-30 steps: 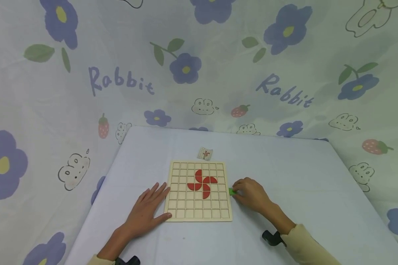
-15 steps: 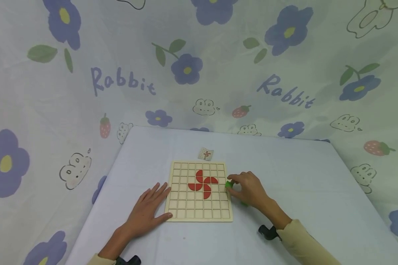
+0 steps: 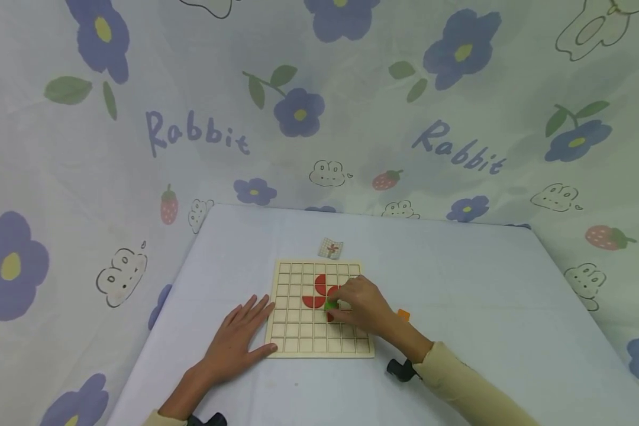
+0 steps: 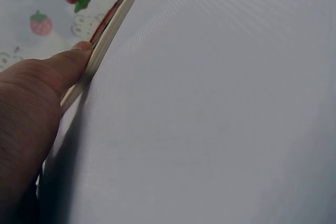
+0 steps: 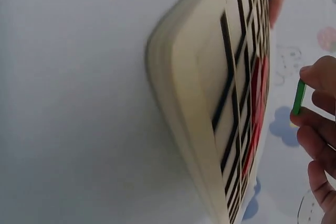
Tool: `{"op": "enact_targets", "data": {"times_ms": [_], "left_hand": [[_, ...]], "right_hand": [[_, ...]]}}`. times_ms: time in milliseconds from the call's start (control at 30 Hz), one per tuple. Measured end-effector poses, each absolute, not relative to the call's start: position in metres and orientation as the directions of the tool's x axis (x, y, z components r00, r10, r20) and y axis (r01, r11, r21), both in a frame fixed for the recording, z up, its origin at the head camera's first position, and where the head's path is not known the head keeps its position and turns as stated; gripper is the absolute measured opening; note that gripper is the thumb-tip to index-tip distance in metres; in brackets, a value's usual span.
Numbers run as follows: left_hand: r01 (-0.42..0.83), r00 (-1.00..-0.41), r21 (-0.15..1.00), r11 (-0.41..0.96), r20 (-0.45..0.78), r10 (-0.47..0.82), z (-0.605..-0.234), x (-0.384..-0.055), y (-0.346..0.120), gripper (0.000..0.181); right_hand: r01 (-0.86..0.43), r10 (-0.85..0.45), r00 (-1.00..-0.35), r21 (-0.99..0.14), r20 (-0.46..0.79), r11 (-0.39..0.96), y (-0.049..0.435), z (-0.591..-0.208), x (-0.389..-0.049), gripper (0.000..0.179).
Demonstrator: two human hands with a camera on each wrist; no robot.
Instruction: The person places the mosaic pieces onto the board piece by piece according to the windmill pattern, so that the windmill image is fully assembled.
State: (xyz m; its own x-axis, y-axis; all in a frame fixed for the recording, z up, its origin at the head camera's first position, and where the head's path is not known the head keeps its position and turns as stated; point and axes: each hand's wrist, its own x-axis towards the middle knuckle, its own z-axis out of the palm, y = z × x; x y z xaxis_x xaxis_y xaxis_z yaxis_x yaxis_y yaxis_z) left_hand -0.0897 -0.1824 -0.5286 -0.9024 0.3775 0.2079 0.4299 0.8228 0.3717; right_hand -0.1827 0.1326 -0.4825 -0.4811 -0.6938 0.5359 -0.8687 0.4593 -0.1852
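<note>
My right hand [image 3: 364, 305] is over the middle of the wooden grid board [image 3: 298, 345], pinching a small flat green piece [image 3: 331, 304] between thumb and fingertip. In the right wrist view the green piece [image 5: 299, 97] stands on edge, apart from the board. Red quarter-round pieces [image 3: 313, 302] form a pinwheel in the board's central cells, partly hidden by that hand. With fingers spread, my left hand [image 3: 234, 343] rests along the board's left edge. Its thumb lies on the board's rim in the left wrist view.
Behind the board lies a small card [image 3: 331, 248] printed with a red pinwheel on a grid. An orange piece [image 3: 403, 315] shows beside the right forearm, on the white-covered table [image 3: 458, 272]. A patterned cloth [image 3: 362, 136] hangs behind and at both sides.
My right hand has picked up the green piece from beside the board's right edge and carried it left over the pinwheel. The orange piece has come into sight. My left hand has stayed put.
</note>
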Motion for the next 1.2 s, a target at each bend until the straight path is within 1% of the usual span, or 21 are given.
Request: {"op": "enact_targets", "data": {"times_ms": [200, 300, 400, 533, 667, 767, 867, 1000, 1100, 1200], "left_hand": [[0.431, -0.902, 0.383, 0.817, 0.201, 0.381, -0.527, -0.089, -0.183, 0.085], [0.423, -0.906, 0.388, 0.819, 0.184, 0.381, -0.526, -0.089, -0.183, 0.086], [0.421, -0.907, 0.385, 0.822, 0.175, 0.383, -0.526, -0.088, -0.182, 0.086], [0.417, -0.909, 0.389, 0.821, 0.174, 0.379, -0.524, -0.088, -0.182, 0.087], [0.418, -0.908, 0.395, 0.818, 0.181, 0.377, -0.523, -0.088, -0.182, 0.086], [0.420, -0.908, 0.391, 0.819, 0.180, 0.379, -0.524, -0.089, -0.181, 0.086], [0.423, -0.906, 0.391, 0.818, 0.179, 0.383, -0.527, -0.089, -0.182, 0.085], [0.438, -0.899, 0.377, 0.816, 0.197, 0.392, -0.530, -0.090, -0.183, 0.085], [0.445, -0.895, 0.361, 0.820, 0.210, 0.393, -0.531, -0.091, -0.185, 0.085], [0.448, -0.893, 0.355, 0.820, 0.214, 0.396, -0.532, -0.092, -0.184, 0.084]], "right_hand": [[-0.916, -0.786, -0.379, -0.079, 0.489, 0.393, 0.106, -0.492, -0.182, 0.010], [-0.926, -0.822, -0.354, -0.041, 0.446, 0.376, 0.100, -0.494, -0.179, 0.010], [-0.925, -0.842, -0.350, -0.010, 0.411, 0.379, 0.097, -0.492, -0.177, 0.012], [-0.921, -0.851, -0.360, -0.001, 0.381, 0.390, 0.096, -0.487, -0.176, 0.013], [-0.914, -0.859, -0.387, -0.021, 0.334, 0.404, 0.096, -0.483, -0.178, 0.011], [-0.905, -0.865, -0.419, -0.047, 0.277, 0.423, 0.097, -0.479, -0.178, 0.009], [-0.891, -0.865, -0.452, -0.059, 0.216, 0.450, 0.098, -0.475, -0.177, 0.011], [-0.874, -0.860, -0.485, -0.041, 0.158, 0.485, 0.099, -0.473, -0.175, 0.013], [-0.869, -0.858, -0.494, -0.035, 0.144, 0.494, 0.099, -0.473, -0.176, 0.008], [-0.869, -0.853, -0.494, -0.059, 0.167, 0.492, 0.100, -0.474, -0.176, 0.004]]}}
